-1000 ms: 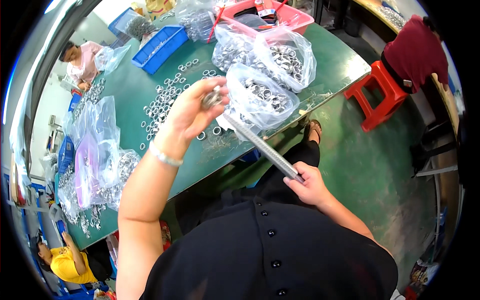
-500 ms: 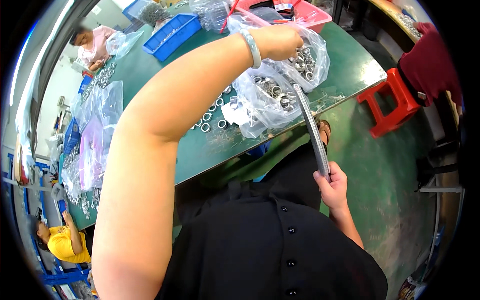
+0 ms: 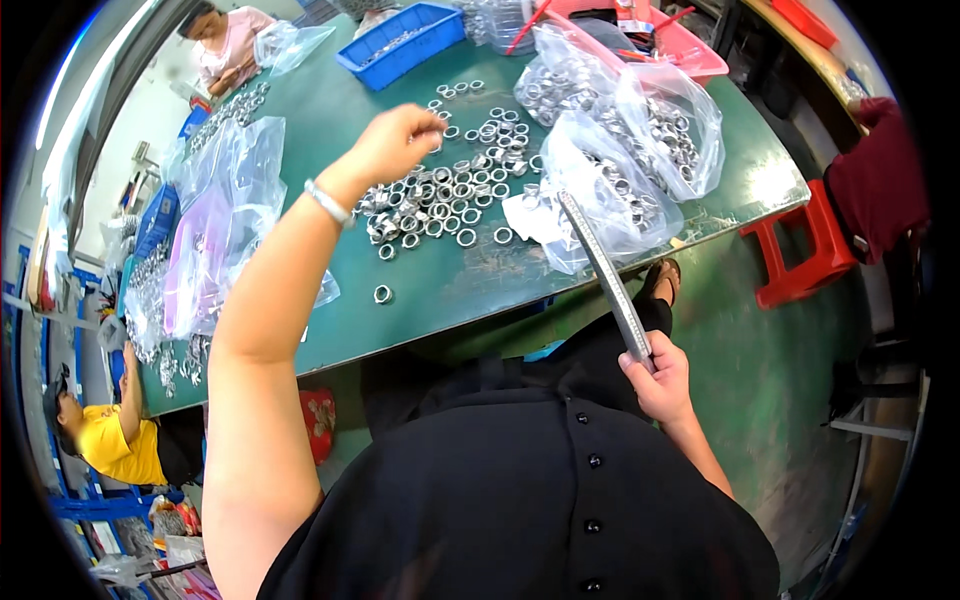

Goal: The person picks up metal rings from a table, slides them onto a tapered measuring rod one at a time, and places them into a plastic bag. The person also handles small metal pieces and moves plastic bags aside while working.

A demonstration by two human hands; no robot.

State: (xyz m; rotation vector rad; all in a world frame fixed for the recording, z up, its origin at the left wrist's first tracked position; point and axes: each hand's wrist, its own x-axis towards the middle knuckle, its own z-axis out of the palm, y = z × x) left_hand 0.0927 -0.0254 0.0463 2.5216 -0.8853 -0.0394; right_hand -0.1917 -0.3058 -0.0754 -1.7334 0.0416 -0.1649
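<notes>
My left hand [image 3: 398, 145] hangs over the table at the far side of a loose pile of silver metal rings [image 3: 440, 190], its fingers curled together. Whatever lies between the fingertips is too small to make out. My right hand [image 3: 662, 380] grips the near end of a long, narrow grey bar [image 3: 605, 275] with small light marks along its face. The bar's far end reaches over the table edge, in front of a clear plastic bag [image 3: 572, 160] of rings. Another open bag [image 3: 708, 150] of rings sits just beyond. A white paper piece [image 3: 530, 215] lies beside the pile.
On the green table [image 3: 430, 300] stand a blue tray [image 3: 400, 45] and a pink basket [image 3: 700, 62] at the back. Clear bags [image 3: 240, 170] lie at left. A red stool [image 3: 800, 245] is on the right. Co-workers in pink [image 3: 230, 45] and yellow [image 3: 120, 445] sit at left.
My left hand has left the ring bags and come leftward over the loose rings. The view has shifted, baring more of the pile. My right hand keeps its grip on the bar.
</notes>
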